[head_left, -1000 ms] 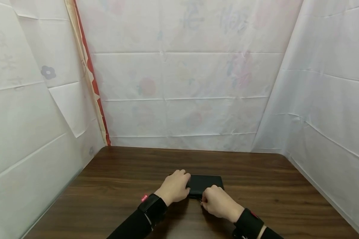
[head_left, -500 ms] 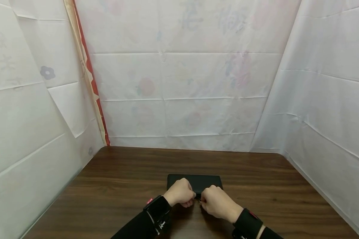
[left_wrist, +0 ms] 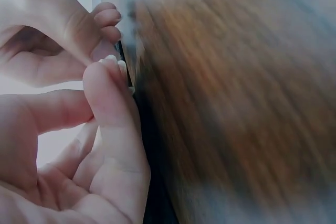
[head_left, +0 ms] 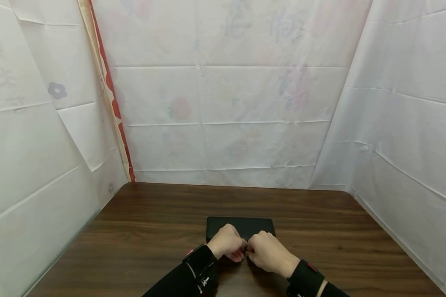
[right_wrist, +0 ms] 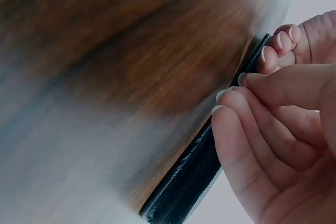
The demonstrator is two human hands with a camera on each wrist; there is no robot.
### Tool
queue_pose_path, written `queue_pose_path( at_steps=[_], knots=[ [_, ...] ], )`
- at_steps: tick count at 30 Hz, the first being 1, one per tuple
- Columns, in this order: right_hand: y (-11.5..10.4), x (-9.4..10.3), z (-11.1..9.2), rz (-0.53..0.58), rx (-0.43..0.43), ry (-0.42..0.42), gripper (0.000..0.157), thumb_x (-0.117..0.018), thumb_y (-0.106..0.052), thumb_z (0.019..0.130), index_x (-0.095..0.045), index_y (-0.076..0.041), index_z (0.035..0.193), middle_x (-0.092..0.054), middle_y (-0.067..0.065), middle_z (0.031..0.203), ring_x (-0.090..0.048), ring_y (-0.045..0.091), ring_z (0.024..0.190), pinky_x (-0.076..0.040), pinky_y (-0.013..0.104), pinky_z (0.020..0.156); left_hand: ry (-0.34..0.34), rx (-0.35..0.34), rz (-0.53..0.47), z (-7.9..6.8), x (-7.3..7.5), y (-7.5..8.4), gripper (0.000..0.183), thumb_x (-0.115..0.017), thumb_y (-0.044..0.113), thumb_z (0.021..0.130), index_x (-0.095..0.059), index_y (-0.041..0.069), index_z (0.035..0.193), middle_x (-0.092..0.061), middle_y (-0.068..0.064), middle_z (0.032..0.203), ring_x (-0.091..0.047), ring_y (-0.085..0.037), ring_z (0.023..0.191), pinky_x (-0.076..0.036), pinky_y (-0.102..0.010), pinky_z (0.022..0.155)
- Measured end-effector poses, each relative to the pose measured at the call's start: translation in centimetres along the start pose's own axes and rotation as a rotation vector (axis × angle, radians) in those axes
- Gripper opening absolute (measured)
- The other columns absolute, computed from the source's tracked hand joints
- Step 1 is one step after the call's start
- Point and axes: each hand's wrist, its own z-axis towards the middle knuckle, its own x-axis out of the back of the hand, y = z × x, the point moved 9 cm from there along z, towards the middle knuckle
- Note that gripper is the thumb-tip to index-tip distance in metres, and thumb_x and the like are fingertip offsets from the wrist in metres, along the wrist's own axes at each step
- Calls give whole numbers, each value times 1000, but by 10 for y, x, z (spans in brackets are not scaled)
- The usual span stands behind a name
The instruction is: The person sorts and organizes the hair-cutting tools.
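Note:
A flat black zippered case (head_left: 250,226) lies on the table, its near edge partly covered by both hands. At the middle of that edge my left hand (head_left: 228,242) has its fingers curled, with thumb and fingertips pinching. My right hand (head_left: 270,253) meets it there, thumb and index finger pinched at the same spot. What is between the fingertips is hidden, and I cannot tell whether it is a zipper pull. In the right wrist view a ridged, zipper-like band runs along the case's dark side (right_wrist: 184,187). The left wrist view has the fingertips of both hands almost touching.
The dark wood-grain table (head_left: 163,214) extends around the case. White creased sheets (head_left: 223,144) hang behind it and along both sides. A red-and-cream strip (head_left: 113,95) runs down the back left corner. Black bands (head_left: 307,277) circle both wrists.
My left hand has come off the case's left part and moved right and nearer, to the front edge beside my right hand. The right hand has stayed nearly in place.

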Motion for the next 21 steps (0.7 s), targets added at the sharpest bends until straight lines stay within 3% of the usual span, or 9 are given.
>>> queue_pose_path(
  at_steps=[6,11,21],
  knots=[
    [-1,0,0,17,-3,3,28,-71,2,86,-68,-15,64,-45,-19,52,-35,-11,43,-32,11,42,39,16,28,2,0,-2,27,-69,-2,90,-71,-5,63,-65,-12,54,-59,-12,42,-54,-27,45],
    [0,1,-1,52,-2,2,21,-71,1,88,-75,-12,72,-53,-18,58,-44,-9,47,-40,13,47,61,22,108,2,1,-2,30,-67,-3,90,-69,-3,60,-64,-10,52,-61,-12,42,-54,-27,45],
    [11,22,0,-2,-40,76,8,-74,-1,89,-76,-8,84,-64,-6,76,-54,-1,63,-48,21,57,82,-58,247,1,3,3,31,-70,0,86,-68,2,55,-62,-5,48,-60,-12,39,-53,-29,43]
  ],
)
